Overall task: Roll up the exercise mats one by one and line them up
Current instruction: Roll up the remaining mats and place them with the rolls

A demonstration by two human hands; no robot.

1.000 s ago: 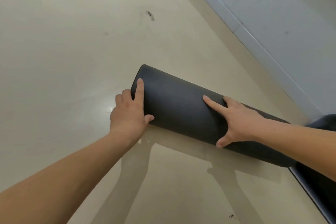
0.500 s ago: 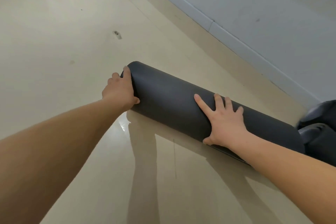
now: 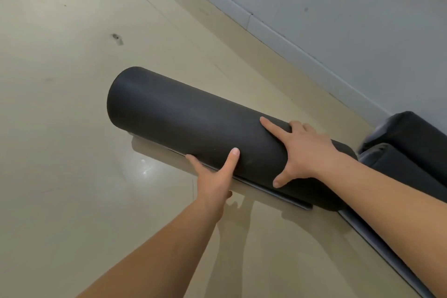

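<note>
**Loose edge may spring the roll open**

The mat (image 3: 183, 123) lies fully rolled on the floor (image 3: 72, 128), under both hands. The right hand (image 3: 308, 152) is spread flat on top of the roll, fingers fanned and thumb down its near side. The left hand (image 3: 214, 180) is at the roll's near lower side, thumb straight up against it and forefinger straight along the loose edge (image 3: 271, 192). Its other fingers seem tucked below, though the view does not settle that.

The main risk is unwinding. The loose edge sticks out beneath the roll between the hands, so easing off either hand would probably let the outer wrap slacken. The stretch left of the left hand is unheld, and it could loosen or slide sideways into a cone. Uneven pushing would swing that free end round and spoil the line with the other mats (image 3: 411, 143) just right of the right hand.

The long axis lies flat, running from the free end beyond and left of the left hand to the end right of the right wrist. It runs roughly along the wall (image 3: 338, 19) beyond the hands.
</note>
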